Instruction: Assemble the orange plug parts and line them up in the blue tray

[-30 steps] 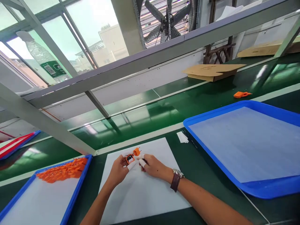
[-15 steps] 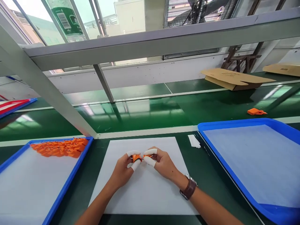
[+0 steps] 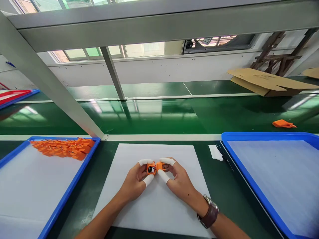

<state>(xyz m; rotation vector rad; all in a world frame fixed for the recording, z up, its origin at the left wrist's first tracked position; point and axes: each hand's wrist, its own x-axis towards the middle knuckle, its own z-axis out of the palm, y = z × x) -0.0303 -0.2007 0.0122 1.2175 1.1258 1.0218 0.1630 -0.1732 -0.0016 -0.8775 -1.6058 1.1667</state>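
Note:
A small orange plastic part [image 3: 154,167] is pinched between both hands over a white sheet [image 3: 154,205] on the green bench. My left hand [image 3: 136,181] grips its left end with thumb and forefinger, both in white finger cots. From the other side, my right hand [image 3: 178,181], also wearing finger cots and a brown wristwatch, holds the right end. The part seems to be two orange pieces pressed together; the joint is hidden by my fingers.
A blue tray [image 3: 57,212] at left holds a heap of orange parts [image 3: 64,149] along its far edge. At right lies another blue tray [image 3: 251,186] lined with white. One orange part [image 3: 282,123] and flat cardboard [image 3: 266,81] lie on the green conveyor. A slanted grey frame bar [image 3: 57,96] crosses the left.
The view has tilted down and levelled. My hands came together on the orange part, which one second ago was held open with a piece sticking up; now both ends are pinched close.

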